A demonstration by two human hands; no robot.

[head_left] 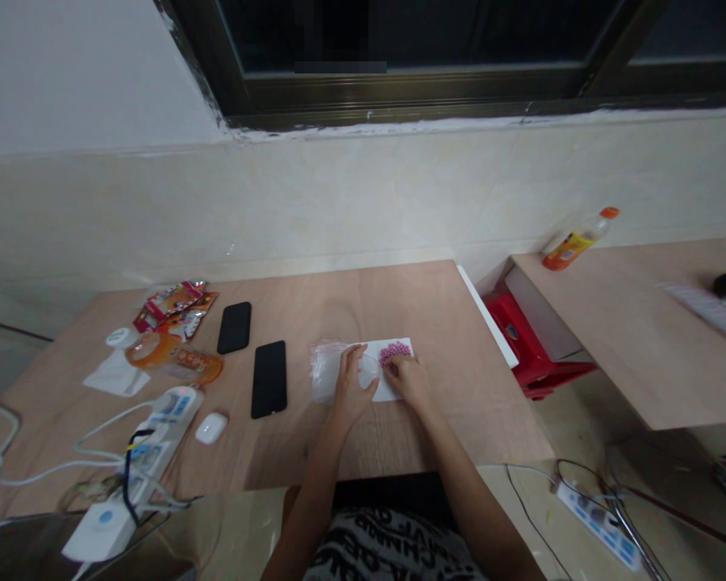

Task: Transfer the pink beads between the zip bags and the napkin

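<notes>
A small heap of pink beads [395,349] lies on a white sheet [405,344] in front of me. My right hand [410,378] is at the heap's near edge, its fingers pinched together; whatever is between the fingertips is too small to tell. Just left of it, my left hand [355,386] rests over the sheet's left part, thumb and fingers spread apart. Between the two hands shows a pale, rounded, see-through shape [369,369], which I cannot make out clearly. Clear plastic bags [323,373] lie beside and partly under my left hand.
Left of the bags are two black phones [269,379], a white earbud case [211,428], a lying orange-lidded jar [178,359], snack packets [178,308] and a power strip [151,452] with cables. Right, past a gap with a red stool [529,347], another table holds an orange drink bottle [574,244].
</notes>
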